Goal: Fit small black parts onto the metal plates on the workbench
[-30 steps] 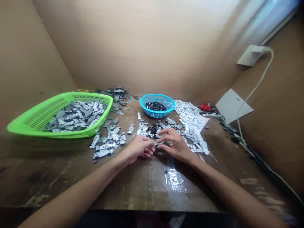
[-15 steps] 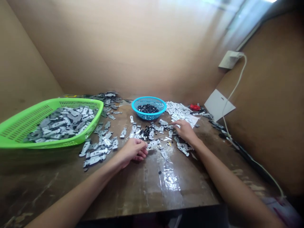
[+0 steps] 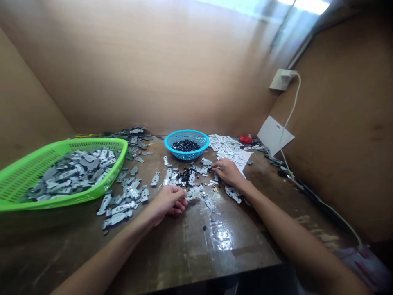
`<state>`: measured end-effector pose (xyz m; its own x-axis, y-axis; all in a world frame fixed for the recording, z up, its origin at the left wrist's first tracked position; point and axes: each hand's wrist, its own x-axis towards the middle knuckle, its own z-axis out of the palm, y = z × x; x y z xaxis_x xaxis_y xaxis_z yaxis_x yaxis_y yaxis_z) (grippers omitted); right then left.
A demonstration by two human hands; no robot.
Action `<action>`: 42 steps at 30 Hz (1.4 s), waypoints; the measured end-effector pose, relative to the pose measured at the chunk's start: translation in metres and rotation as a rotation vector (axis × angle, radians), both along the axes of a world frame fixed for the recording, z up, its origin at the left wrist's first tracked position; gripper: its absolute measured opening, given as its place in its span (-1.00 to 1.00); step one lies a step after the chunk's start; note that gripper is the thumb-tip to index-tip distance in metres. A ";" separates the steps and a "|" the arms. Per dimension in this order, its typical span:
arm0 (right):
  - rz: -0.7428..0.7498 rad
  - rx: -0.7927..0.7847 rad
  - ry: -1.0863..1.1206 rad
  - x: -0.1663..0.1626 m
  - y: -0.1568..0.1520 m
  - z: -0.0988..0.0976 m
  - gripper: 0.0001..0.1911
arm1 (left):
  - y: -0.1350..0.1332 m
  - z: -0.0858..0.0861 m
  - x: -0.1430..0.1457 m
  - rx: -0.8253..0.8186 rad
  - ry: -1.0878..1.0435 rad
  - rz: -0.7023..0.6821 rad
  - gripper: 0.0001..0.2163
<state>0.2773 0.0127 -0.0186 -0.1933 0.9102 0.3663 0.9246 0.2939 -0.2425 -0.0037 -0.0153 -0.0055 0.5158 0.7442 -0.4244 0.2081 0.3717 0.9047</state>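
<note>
My left hand (image 3: 171,201) rests low over the table with its fingers curled together and thumb against the index finger. What they hold, if anything, is hidden. Just beyond its fingertips lies a flat light-grey plastic piece (image 3: 194,191). My right hand (image 3: 227,171) reaches in from the right, with bent fingertips down beside the grey pieces (image 3: 206,162); whatever is between them is too small to make out. Between the hands is a heap of small black round parts (image 3: 185,177), with white bits (image 3: 212,182) scattered near it.
A green basket (image 3: 121,164) of grey pieces stands at left, beside a loose pile (image 3: 118,209). A blue basket (image 3: 168,148) with black parts sits at the back. White pieces (image 3: 225,145), a red object (image 3: 245,139) and a white cable (image 3: 290,119) are at right.
The view has tilted upward and shifted, so the table appears lower and further left. My right fingertips have bent in and moved slightly left among the grey pieces. My left hand stays curled.
</note>
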 end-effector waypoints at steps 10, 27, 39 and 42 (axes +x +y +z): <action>0.123 0.058 0.016 -0.004 0.010 -0.011 -0.59 | -0.001 0.000 0.002 0.017 0.022 -0.051 -0.74; 0.138 0.036 -0.077 -0.013 -0.004 0.001 -0.70 | -0.003 0.003 0.002 0.019 0.030 -0.040 -0.75; 0.149 -0.120 0.048 -0.037 -0.026 0.022 -0.83 | 0.000 0.006 0.000 0.019 0.007 0.027 -0.74; 0.170 -0.197 0.056 -0.033 -0.031 0.024 -0.86 | 0.004 0.007 -0.003 0.024 0.003 0.073 -0.75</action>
<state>0.2446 -0.0181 0.0053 -0.3340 0.9211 0.2001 0.8493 0.3862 -0.3600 -0.0065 -0.0115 0.0010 0.4588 0.7898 -0.4070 0.1840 0.3637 0.9132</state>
